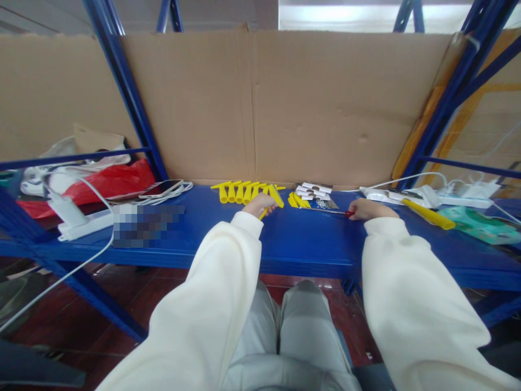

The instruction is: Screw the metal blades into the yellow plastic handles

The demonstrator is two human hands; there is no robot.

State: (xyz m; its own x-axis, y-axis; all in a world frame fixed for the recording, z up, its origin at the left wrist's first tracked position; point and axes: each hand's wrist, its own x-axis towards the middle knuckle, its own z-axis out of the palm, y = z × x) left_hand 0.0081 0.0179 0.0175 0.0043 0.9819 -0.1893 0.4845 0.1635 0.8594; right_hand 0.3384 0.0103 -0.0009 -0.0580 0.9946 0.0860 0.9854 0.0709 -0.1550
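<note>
My left hand (259, 205) is closed around the handle of a yellow plastic scraper (276, 196), its wide head tilted up and to the right. My right hand (365, 209) grips the red handle of a screwdriver (330, 211), whose long thin shaft points left across the blue shelf. Just behind the shaft's tip lie small flat yellow pieces (300, 201). White-and-brown printed packets (313, 191) are piled beyond them. To the left of my left hand, several similar yellow scrapers (236, 193) lie side by side along the cardboard.
A phone (158, 188) with white cables and a red bag (114, 182) are at the left. On the right lie a yellow tube-like handle (429, 214), a green packet (480, 225) and a white power strip (466, 201). Cardboard (325, 108) walls off the back between blue posts.
</note>
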